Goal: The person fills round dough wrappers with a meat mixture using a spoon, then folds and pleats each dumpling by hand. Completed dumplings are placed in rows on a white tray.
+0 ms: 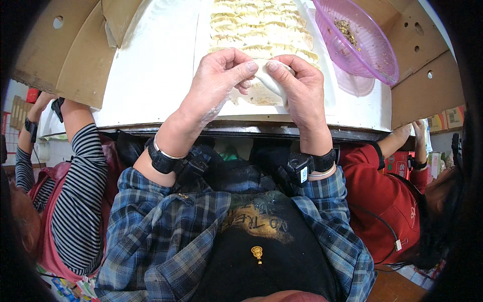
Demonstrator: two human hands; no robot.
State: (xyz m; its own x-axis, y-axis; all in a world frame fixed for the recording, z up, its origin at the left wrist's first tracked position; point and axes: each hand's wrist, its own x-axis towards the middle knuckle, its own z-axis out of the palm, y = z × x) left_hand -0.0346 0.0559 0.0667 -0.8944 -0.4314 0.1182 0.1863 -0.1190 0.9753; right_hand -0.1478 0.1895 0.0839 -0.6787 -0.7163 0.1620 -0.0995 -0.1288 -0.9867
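Observation:
A folded dumpling of pale dough (272, 83) is held up between my two hands, over the near end of a white tray (329, 90). My left hand (222, 75) pinches the dough's upper left edge between thumb and fingers. On the other side, my right hand (303, 81) grips the dumpling with the thumb on top and covers part of it. Flour whitens my left fingers and wrist edge. Beyond my hands, several rows of pleated dumplings (260, 28) lie in the tray.
A purple plastic basin (371, 56) with some minced filling (345, 32) leans at the right. Cardboard panels (71, 49) (426, 83) flank the white tabletop (158, 71). One person in striped sleeves (81, 204) sits at left, another in red (381, 204) at right.

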